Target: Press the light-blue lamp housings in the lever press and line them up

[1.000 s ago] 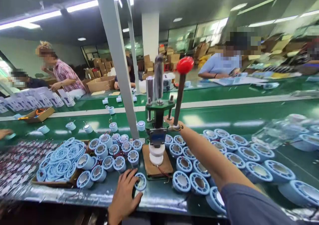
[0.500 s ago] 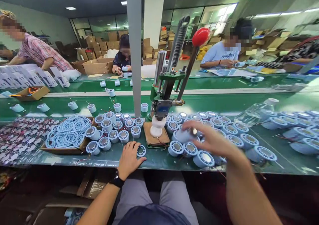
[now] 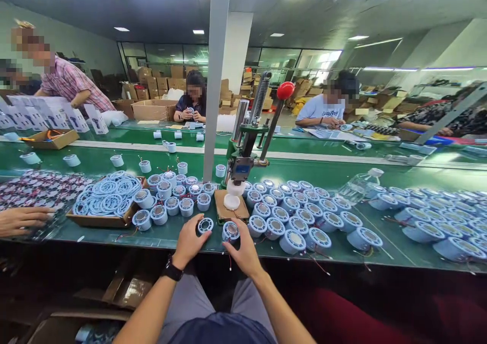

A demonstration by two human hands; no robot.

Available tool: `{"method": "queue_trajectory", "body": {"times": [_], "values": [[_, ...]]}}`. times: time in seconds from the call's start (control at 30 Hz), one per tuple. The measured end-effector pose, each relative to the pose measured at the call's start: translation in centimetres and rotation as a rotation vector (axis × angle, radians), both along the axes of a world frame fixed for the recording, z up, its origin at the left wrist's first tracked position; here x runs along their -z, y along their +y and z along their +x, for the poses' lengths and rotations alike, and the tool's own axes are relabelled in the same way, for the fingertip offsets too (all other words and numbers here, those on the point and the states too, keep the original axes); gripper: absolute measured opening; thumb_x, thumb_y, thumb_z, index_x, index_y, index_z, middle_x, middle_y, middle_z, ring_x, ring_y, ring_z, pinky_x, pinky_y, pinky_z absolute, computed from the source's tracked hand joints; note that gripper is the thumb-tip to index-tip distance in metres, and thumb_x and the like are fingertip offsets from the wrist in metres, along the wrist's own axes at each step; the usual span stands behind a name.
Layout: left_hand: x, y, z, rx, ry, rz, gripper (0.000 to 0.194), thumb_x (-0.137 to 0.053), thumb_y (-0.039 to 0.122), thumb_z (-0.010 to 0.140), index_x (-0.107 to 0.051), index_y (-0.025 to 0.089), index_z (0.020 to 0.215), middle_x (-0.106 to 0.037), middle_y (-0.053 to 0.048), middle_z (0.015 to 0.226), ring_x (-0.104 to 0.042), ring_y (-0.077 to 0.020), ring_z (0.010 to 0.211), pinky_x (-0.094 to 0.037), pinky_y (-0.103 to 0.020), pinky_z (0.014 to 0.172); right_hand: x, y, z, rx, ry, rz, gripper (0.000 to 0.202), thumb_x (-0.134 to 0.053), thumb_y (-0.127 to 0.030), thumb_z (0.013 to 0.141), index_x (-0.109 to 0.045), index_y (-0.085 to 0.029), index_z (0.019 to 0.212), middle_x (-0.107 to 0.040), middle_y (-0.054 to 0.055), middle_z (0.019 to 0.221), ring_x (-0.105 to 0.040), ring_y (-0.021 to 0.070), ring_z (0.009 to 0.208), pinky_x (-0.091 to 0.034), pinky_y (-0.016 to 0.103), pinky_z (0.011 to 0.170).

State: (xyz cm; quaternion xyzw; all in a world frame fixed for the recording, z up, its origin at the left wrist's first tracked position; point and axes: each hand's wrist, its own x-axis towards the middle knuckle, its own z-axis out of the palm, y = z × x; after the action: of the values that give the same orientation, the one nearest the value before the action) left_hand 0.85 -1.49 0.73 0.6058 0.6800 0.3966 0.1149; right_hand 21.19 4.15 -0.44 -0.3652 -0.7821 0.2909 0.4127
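My left hand, with a black watch on the wrist, curls around a light-blue round housing with a slotted rim, at the bench's front edge. Beside it, my right hand grips a second light-blue housing between thumb and fingers; it has a metallic centre, and thin wires hang below it. Just behind both hands stands a green hand press with a red-knobbed lever. Its white pressing head is above a white round seat on a brown base.
Rows of blue housings stand right of the press, more to the left. A cardboard tray holds blue rings. A plastic bottle lies tilted behind. At far left, another person's hand reaches over small wired parts. A grey post rises behind.
My right hand has come from the right-hand rows to the front of the press, bringing a housing beside my left hand. Another person's hand has appeared at far left. The view has tilted upward.
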Motion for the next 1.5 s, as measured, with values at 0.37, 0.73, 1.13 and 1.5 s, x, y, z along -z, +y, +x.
{"method": "queue_trajectory", "body": {"times": [0.37,0.73,1.13,1.5], "values": [[-3.5,1.0,6.0,0.212,0.038,-0.075,0.065,-0.065,0.013,0.079,-0.047,0.021,0.140,-0.060,-0.010,0.135,-0.053,-0.0282,0.126,-0.044,-0.051,0.109,1.7,-0.1,-0.8,-0.048,0.135,-0.183,0.082,-0.055,-0.012,0.076,-0.026,-0.017,0.152,-0.063,0.010,0.128,-0.063,0.0175,0.117,-0.053,0.030,0.101],[-1.8,0.8,6.4,0.126,-0.152,-0.137,0.067,-0.059,0.014,0.080,-0.040,0.024,0.143,-0.055,-0.011,0.139,-0.049,-0.0287,0.130,-0.041,-0.049,0.112,2.2,0.1,0.0,-0.126,-0.027,-0.182,0.078,-0.050,-0.011,0.080,-0.027,-0.021,0.155,-0.050,0.010,0.143,-0.051,0.0221,0.133,-0.046,0.039,0.112],[-3.2,3.1,4.8,0.084,-0.229,-0.131,0.053,-0.066,0.023,0.070,-0.059,0.018,0.122,-0.070,-0.009,0.120,-0.065,-0.0274,0.110,-0.051,-0.042,0.100,-22.9,10.4,5.2,0.051,-0.038,0.656,0.052,-0.058,-0.015,0.088,-0.049,-0.024,0.139,-0.055,0.006,0.135,-0.050,0.0226,0.132,-0.042,0.045,0.116],[-6.6,12.7,1.6,0.119,-0.279,0.000,0.052,-0.072,0.025,0.067,-0.064,0.014,0.117,-0.071,-0.012,0.115,-0.066,-0.0275,0.105,-0.049,-0.043,0.098,-33.3,22.3,-0.7,0.073,0.436,0.469,0.020,-0.038,-0.027,0.099,-0.051,-0.014,0.092,-0.053,-0.004,0.081,-0.066,0.0042,0.067,-0.042,0.009,0.057]]}}
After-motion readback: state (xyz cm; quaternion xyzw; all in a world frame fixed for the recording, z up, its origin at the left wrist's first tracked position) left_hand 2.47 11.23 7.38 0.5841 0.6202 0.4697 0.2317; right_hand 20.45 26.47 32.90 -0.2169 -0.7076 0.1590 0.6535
